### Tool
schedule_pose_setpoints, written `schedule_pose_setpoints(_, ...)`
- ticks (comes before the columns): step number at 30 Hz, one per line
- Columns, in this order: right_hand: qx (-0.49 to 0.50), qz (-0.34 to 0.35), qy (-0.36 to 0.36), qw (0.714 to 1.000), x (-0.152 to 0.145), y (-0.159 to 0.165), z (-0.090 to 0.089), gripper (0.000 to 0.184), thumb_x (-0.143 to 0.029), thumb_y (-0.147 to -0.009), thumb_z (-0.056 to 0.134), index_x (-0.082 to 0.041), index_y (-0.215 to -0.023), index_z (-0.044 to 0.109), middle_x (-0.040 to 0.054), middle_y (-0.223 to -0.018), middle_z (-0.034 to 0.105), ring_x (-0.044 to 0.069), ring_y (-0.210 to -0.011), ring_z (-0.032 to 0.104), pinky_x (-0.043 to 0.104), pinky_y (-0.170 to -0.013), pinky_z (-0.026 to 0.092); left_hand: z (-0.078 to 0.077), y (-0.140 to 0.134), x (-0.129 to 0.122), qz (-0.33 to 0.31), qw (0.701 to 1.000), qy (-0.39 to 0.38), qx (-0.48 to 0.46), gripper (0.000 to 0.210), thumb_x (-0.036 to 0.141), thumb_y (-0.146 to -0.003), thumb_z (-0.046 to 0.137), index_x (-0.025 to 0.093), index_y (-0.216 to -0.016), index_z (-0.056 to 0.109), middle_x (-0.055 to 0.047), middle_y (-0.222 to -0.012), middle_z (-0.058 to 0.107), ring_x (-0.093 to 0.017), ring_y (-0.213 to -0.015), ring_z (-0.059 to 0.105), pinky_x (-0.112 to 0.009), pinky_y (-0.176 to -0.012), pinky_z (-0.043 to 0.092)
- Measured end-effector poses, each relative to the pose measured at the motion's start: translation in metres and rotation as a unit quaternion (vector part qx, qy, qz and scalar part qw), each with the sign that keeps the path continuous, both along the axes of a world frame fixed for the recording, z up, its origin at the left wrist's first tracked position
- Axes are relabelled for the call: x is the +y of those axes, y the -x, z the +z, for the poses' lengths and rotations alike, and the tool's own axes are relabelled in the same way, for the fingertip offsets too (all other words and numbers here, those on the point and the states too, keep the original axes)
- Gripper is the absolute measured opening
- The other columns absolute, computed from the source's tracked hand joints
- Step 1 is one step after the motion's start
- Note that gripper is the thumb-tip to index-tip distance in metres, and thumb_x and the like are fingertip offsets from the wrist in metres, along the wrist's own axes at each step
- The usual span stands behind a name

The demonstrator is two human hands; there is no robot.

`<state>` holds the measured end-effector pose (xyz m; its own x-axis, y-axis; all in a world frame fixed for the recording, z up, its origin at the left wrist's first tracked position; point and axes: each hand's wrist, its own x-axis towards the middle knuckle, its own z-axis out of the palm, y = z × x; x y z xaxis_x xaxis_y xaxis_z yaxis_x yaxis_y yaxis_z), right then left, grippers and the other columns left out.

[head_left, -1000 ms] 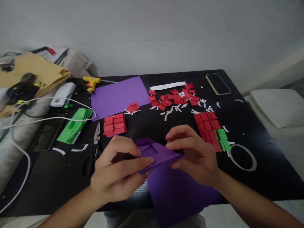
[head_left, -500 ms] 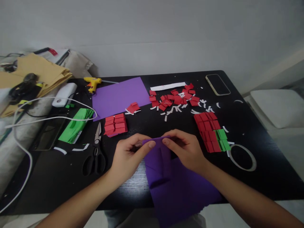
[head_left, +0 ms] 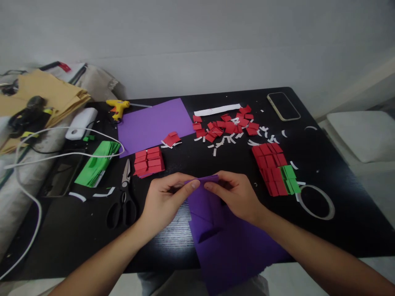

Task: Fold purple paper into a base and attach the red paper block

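Pinching folded paper [head_left: 200, 207] by its far edge between closed thumbs and fingers of left hand [head_left: 163, 201] and right hand [head_left: 242, 197], over purple sheet [head_left: 243, 255]; seemingly creased already, not yet flat at the near end

has a bare left hand [head_left: 166, 201] and a bare right hand [head_left: 240, 195], slim forearms [head_left: 115, 250] uncovered up to the edge of view. wears dull grey cloth [head_left: 182, 283] over the lap, bluish toward the left; too dim to tell the garment.
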<state>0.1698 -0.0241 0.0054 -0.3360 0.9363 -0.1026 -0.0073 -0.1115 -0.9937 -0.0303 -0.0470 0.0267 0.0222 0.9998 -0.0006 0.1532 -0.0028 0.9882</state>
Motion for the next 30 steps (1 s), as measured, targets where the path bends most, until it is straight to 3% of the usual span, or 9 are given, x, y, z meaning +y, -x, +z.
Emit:
schedule_pose_setpoints(6, 0.003, 0.007, 0.013, 1.000, 0.002, 0.001, -0.003, 0.015, -0.038, -0.087, 0.080, -0.023, -0.086, 0.079, -0.0008, -0.076, 0.072, 0.015, -0.069, 0.064, 0.027, -0.063, 0.052, -0.004, 0.003, 0.005, -0.028, 0.998, 0.043, -0.042, 0.009, 0.028, -0.088, 0.080, 0.021, -0.085, 0.084, -0.001, -0.075, 0.079, -0.010, -0.064, 0.066, -0.016, -0.060, 0.051)
schedule_pose_setpoints(13, -0.004, -0.045, -0.025, 0.999, 0.005, 0.000, -0.006, 0.014, -0.037, -0.089, 0.078, -0.023, -0.087, 0.079, 0.0009, -0.081, 0.076, 0.016, -0.075, 0.069, 0.028, -0.069, 0.057, -0.011, 0.001, 0.007, -0.040, 0.994, 0.073, -0.072, 0.012, 0.031, -0.090, 0.079, 0.020, -0.087, 0.083, -0.002, -0.079, 0.080, -0.012, -0.069, 0.070, -0.019, -0.065, 0.055)
schedule_pose_setpoints(22, -0.017, -0.036, -0.045, 0.998, 0.001, 0.003, -0.008, 0.010, -0.034, -0.091, 0.076, -0.024, -0.089, 0.079, 0.0003, -0.083, 0.078, 0.017, -0.078, 0.072, 0.028, -0.072, 0.058, -0.016, -0.005, 0.003, -0.012, 0.998, 0.042, -0.040, 0.011, 0.029, -0.086, 0.080, 0.019, -0.084, 0.080, -0.001, -0.076, 0.077, -0.010, -0.067, 0.066, -0.018, -0.063, 0.052)
schedule_pose_setpoints(30, -0.016, -0.047, -0.022, 0.999, 0.014, -0.002, -0.008, 0.014, -0.037, -0.087, 0.078, -0.023, -0.085, 0.078, 0.0001, -0.078, 0.075, 0.016, -0.072, 0.068, 0.028, -0.068, 0.055, -0.013, 0.004, 0.013, -0.015, 0.998, 0.051, -0.030, 0.012, 0.028, -0.086, 0.078, 0.018, -0.080, 0.078, 0.000, -0.066, 0.072, -0.010, -0.059, 0.063, -0.019, -0.057, 0.049)
